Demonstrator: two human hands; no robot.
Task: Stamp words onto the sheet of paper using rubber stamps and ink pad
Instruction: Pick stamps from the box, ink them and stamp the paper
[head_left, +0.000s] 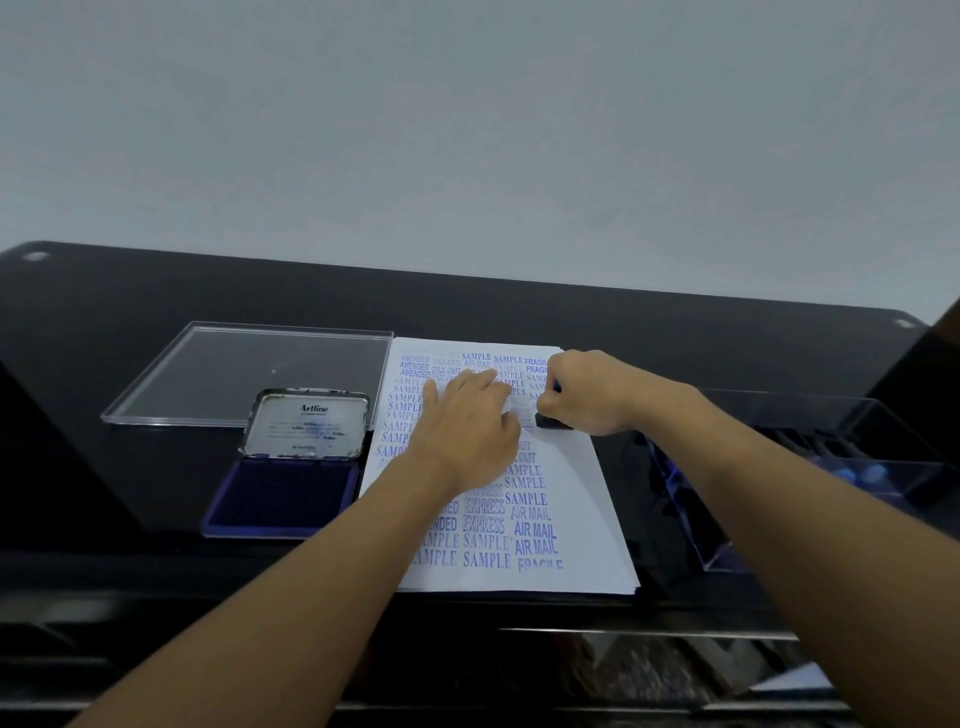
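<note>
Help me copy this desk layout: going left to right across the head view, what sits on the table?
Open ink pad → sheet of paper, with the left hand flat on it, then the right hand gripping a stamp → clear box.

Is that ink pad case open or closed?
Open. The ink pad has its lid tipped back with the Artline label showing, and the dark blue pad below lies uncovered beside the paper.
</note>
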